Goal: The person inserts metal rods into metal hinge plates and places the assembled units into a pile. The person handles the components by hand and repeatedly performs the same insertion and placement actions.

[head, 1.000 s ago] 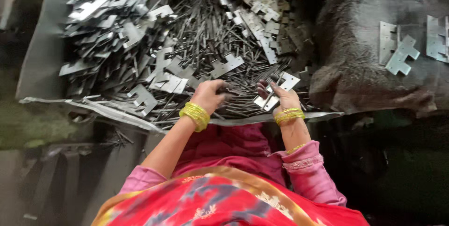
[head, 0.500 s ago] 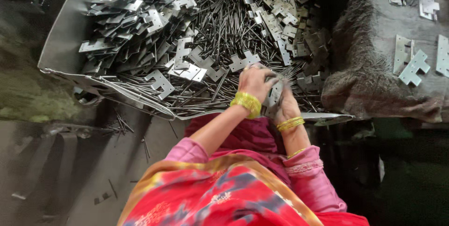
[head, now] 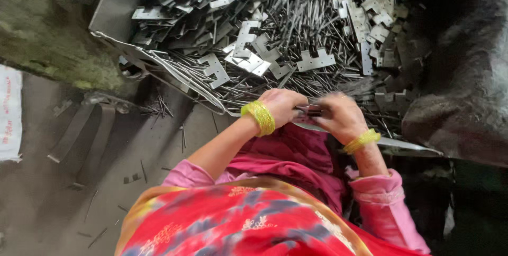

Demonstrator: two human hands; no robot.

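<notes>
Hands (head: 312, 110) shifted left, tray (head: 114, 10) holding pins (head: 312, 28)

Across the upper middle of the frame the metal tray (head: 114, 12) is heaped with thin rods (head: 307, 28) and notched flat plates (head: 316, 61), a dark cloth mound (head: 465, 81) blocks the right, and the barest room, scattered with what seem stray rods, is the floor (head: 47, 182) at lower left.
</notes>
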